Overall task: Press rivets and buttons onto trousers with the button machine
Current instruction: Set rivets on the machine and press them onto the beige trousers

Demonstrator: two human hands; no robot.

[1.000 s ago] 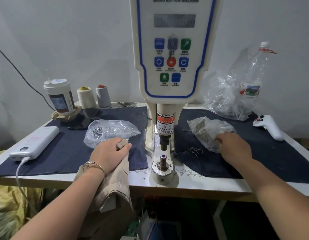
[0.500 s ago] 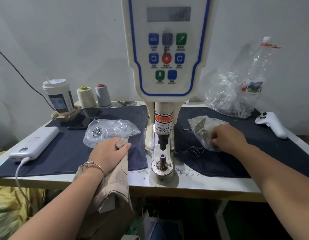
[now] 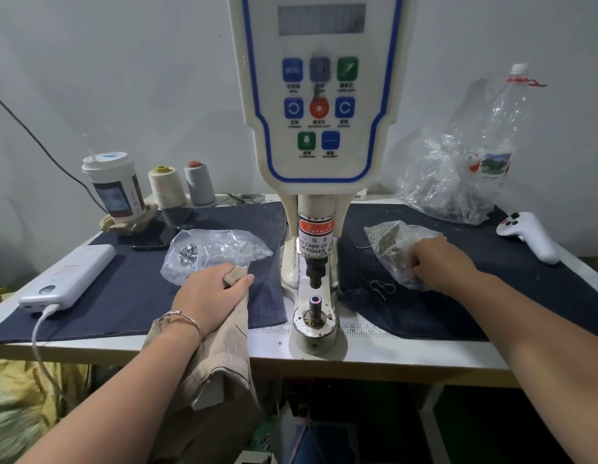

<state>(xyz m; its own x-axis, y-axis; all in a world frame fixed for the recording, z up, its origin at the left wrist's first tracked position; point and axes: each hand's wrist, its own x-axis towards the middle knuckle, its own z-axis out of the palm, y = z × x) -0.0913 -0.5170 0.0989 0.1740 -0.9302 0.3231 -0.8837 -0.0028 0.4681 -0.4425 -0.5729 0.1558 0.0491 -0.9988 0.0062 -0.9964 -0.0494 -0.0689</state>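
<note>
Button machine (image 3: 319,105) is centred on the table (image 3: 374,354); lower die (image 3: 315,303) is seen bare, nothing loaded. Trousers (image 3: 220,360) are hung over the front edge left of the die, pinned by the left hand (image 3: 212,298), a fold gripped between fingers. Right hand (image 3: 440,262) is curled into the right bag (image 3: 396,244), presumably fetching 1 part; pinch can't be confirmed. No fitted rivet or button is seen; pressing judged not yet begun.

wall: you face plain white plaster (image 3: 123,78), a dark cable (image 3: 40,145) slanting across it | table: white top (image 3: 374,354), dark blue cloths (image 3: 130,296) laid over it | light: soft, even
</note>
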